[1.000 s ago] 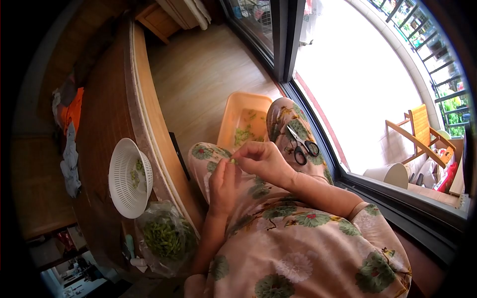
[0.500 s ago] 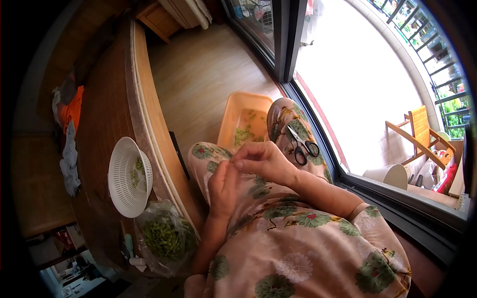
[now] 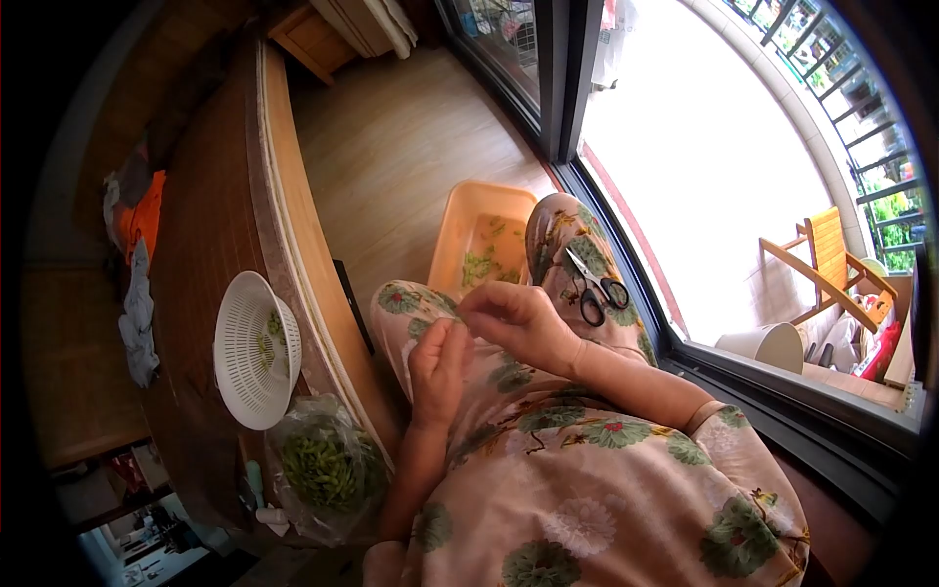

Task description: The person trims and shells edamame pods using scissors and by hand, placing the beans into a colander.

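Note:
My left hand (image 3: 437, 374) and my right hand (image 3: 520, 321) meet over my lap, fingers pinched close together. Whatever is between the fingertips is too small or hidden to make out. Black-handled scissors (image 3: 593, 290) lie with open blades on my right thigh. Between and beyond my knees stands an orange plastic basin (image 3: 452, 227) with green pieces, perhaps empty pods, on its bottom. To the left, a white colander (image 3: 243, 357) tilts on the wooden table, with some small green beans (image 3: 270, 338) inside. Nearer me, a clear plastic bag (image 3: 290, 479) holds many green pods (image 3: 328, 470).
The wooden table (image 3: 201, 235) runs along my left, with orange cloth (image 3: 145, 217) and grey cloth (image 3: 138, 323) at its far side. A dark sliding-door frame (image 3: 626, 264) borders my right. Outside stands a wooden folding chair (image 3: 829, 264) beside a white bucket (image 3: 768, 347).
My right hand has shifted slightly, its fingers curling downward, and my left hand's fingers have closed more tightly. The colander, bag, basin and scissors stay where they were.

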`<state>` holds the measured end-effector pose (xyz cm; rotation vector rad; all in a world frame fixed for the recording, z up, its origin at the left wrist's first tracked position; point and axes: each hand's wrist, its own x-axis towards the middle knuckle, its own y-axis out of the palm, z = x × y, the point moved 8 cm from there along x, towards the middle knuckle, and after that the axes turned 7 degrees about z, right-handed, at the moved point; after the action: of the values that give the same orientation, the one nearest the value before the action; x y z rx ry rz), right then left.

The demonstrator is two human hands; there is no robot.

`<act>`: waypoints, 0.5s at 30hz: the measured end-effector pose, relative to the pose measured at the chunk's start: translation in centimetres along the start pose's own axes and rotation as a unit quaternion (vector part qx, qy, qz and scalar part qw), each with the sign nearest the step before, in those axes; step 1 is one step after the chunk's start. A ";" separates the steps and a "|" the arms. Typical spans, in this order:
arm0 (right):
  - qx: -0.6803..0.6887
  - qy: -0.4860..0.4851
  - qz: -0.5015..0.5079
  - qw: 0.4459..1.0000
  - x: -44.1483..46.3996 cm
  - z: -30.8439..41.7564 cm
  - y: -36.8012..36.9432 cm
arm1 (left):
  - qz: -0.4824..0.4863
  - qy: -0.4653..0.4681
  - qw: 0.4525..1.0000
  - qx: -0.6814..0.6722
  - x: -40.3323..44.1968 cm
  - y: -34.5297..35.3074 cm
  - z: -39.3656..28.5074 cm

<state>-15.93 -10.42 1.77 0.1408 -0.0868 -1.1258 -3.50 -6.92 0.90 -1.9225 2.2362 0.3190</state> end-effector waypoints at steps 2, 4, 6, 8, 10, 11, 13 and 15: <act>-0.018 0.005 -0.025 1.000 0.1 -0.2 -0.5 | -0.002 0.000 1.000 0.002 0.1 -0.1 0.2; 0.001 0.010 -0.052 0.999 0.3 -0.5 -1.3 | -0.018 -0.023 0.999 0.019 0.3 -0.5 0.5; 0.057 0.013 -0.081 0.995 0.6 -0.7 -2.3 | -0.033 -0.029 0.997 0.065 1.0 -1.2 0.7; 0.050 0.014 -0.090 0.995 0.7 -0.8 -2.8 | -0.050 -0.018 0.989 0.140 2.4 -2.1 1.0; 0.042 0.021 -0.086 0.995 0.7 -1.3 -3.2 | -0.052 -0.028 0.982 0.177 3.4 -3.0 1.7; 0.041 0.018 -0.086 0.995 0.6 -1.3 -3.3 | -0.053 -0.033 0.979 0.196 3.7 -3.4 2.0; 0.062 0.029 -0.086 0.994 0.5 -1.0 -3.3 | -0.057 -0.019 0.977 0.203 4.0 -4.2 2.5; 0.054 0.055 -0.085 0.993 0.3 -0.7 -3.2 | -0.055 -0.004 0.978 0.203 3.9 -4.1 2.3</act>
<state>-18.56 -11.99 0.63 0.3105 -0.0380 -1.2818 -0.07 -10.60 -2.55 -1.8050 1.9850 -0.1368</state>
